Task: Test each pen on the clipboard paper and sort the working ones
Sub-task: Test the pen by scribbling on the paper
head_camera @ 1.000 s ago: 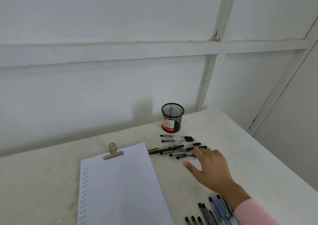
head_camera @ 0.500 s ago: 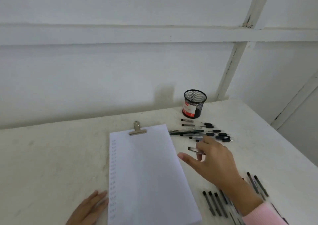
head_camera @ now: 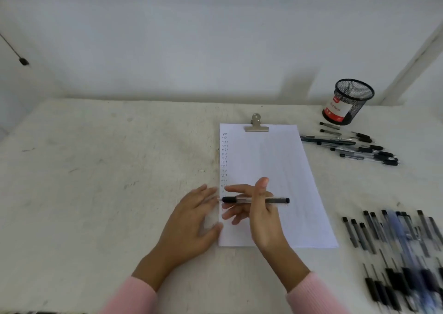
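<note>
A white sheet lies on the clipboard (head_camera: 282,169), held by a metal clip (head_camera: 256,124) at its far end; small pen marks run down its left margin. My right hand (head_camera: 261,215) holds a black-capped clear pen (head_camera: 254,200) crosswise over the lower left of the paper. My left hand (head_camera: 191,220) rests flat on the table, fingers spread, touching the paper's left edge near the pen's tip. A small group of pens (head_camera: 354,145) lies right of the clip. A larger group of pens (head_camera: 398,253) lies at the near right.
A black mesh pen cup (head_camera: 347,102) stands at the back right by the wall. The white table (head_camera: 100,181) stretches bare to the left of the clipboard. A white wall runs along the far edge.
My right hand picked a pen from the group near the cup and carried it left over the paper. My left hand moved up to the paper's left edge. The camera tilted down.
</note>
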